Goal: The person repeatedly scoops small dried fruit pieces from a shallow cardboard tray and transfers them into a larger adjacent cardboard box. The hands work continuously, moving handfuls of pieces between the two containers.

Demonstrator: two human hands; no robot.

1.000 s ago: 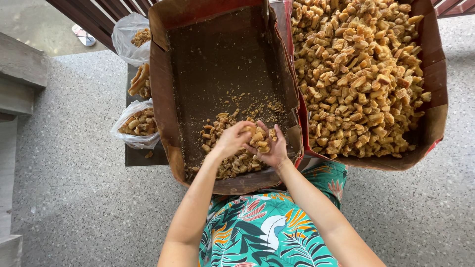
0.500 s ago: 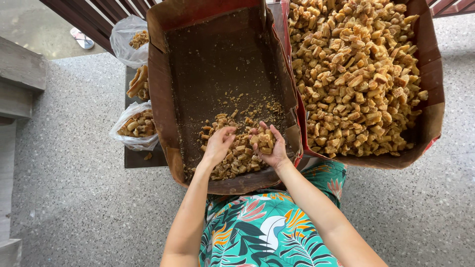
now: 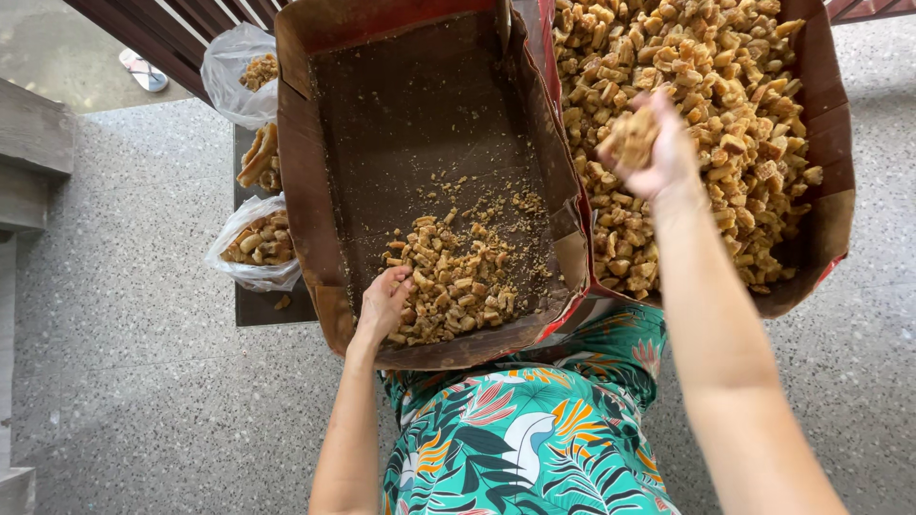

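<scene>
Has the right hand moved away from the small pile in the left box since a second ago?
Yes. The right hand, holding a handful of fried pieces, has crossed the wall between the boxes and is now above the full box. The left hand remains at the small pile.

head view | looks steeply down | near over cardboard boxes (image 3: 315, 191)

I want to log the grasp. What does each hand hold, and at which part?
The right hand cups a handful of golden fried pieces in its palm and fingers. The left hand rests on the pieces in the near-empty box; whether it grips any cannot be told.
</scene>
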